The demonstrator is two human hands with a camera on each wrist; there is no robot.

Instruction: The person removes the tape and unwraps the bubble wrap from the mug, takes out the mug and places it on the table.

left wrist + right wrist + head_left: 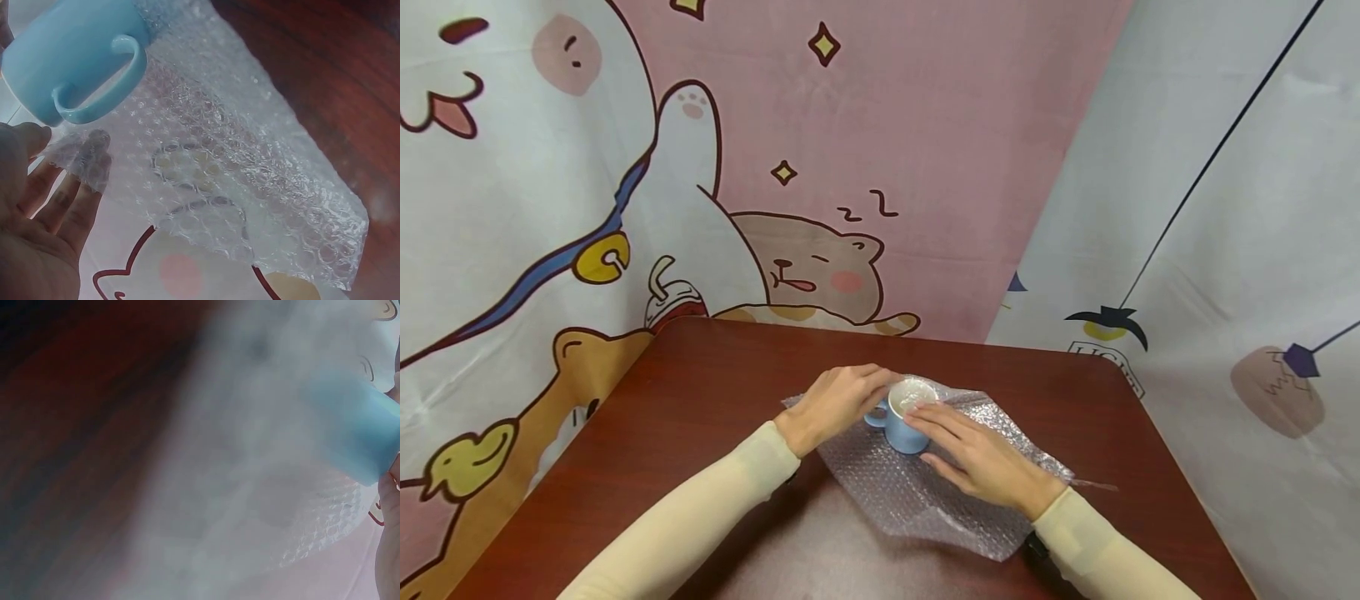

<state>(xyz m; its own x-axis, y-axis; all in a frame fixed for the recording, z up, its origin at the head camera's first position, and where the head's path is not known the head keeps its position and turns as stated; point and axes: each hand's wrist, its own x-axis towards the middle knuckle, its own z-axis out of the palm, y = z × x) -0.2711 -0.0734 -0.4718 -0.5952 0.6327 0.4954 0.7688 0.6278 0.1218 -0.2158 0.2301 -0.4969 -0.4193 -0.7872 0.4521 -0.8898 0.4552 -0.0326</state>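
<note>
A light blue mug (904, 429) with a white inside stands upright on a sheet of bubble wrap (887, 492), its handle toward my left hand. Crinkled clear wrap shows inside its mouth. My left hand (838, 404) reaches over the handle side, and in the left wrist view its thumb and fingers pinch an edge of the bubble wrap (206, 169) just beside the mug (75, 56). My right hand (973, 450) lies against the mug's right side, fingers fairly straight across the rim and thumb lower down. Blurred wrap fills much of the right wrist view, partly covering the mug (362, 434).
The sheet spreads over the dark red-brown wooden table (737, 367), with a raised, crumpled part behind my right hand. Behind the table hangs a cloth backdrop (925, 167) with cartoon animals, and a pale curtain (1225, 208) hangs at the right.
</note>
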